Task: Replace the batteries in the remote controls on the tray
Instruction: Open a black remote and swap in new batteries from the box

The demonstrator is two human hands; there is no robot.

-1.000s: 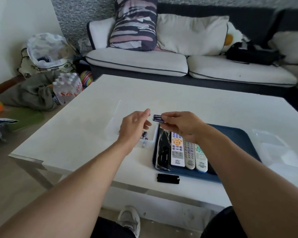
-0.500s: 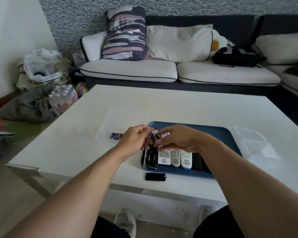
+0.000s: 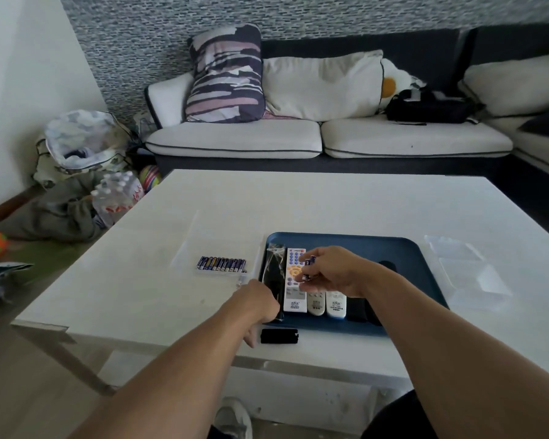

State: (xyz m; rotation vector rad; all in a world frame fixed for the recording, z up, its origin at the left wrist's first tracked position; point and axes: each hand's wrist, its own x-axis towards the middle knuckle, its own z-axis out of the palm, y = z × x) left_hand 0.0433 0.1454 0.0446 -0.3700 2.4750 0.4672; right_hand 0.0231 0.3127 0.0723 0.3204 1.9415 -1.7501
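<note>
Centre frame: right hand (image 3: 336,274) over blue tray (image 3: 403,248), fingers pinching two small batteries (image 3: 309,267) above white remote (image 3: 293,282); left hand (image 3: 257,307) at tray's left edge by black remote (image 3: 273,277), fingers curled, grip can't tell; battery pack (image 3: 221,263) on worktop (image 3: 298,201) left of tray; black cover (image 3: 279,336) below tray.

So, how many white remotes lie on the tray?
3, side by side on the tray: a large one on the left, then two smaller ones partly under the right hand. More may be hidden.
</note>
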